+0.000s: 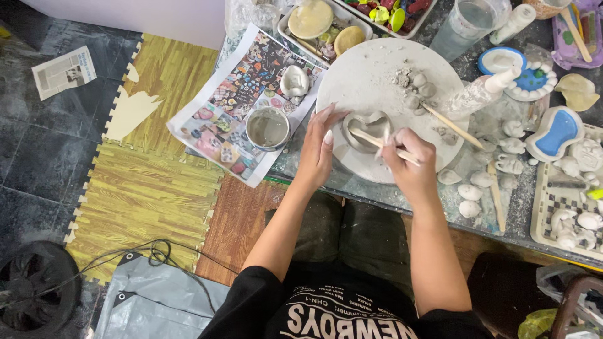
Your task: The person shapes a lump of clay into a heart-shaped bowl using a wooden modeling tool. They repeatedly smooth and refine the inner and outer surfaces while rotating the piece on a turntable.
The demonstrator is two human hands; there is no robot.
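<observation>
One grey heart-shaped clay dish (367,130) sits on one round grey work board (377,94). One small grey cup of slip (267,129) stands on a printed paper sheet (242,100). Glass tabletop (502,207), foam floor mats (144,188). Right hand (411,160) pinches a thin wooden stick (383,143) inside the dish; left hand (319,145), fingers open and extended, steadies its rim.

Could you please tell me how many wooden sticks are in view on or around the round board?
3. One wooden stick is in the right hand over the heart-shaped clay dish; one lies across the round board's right edge; one lies among clay pieces right of it. Others may be hidden.
</observation>
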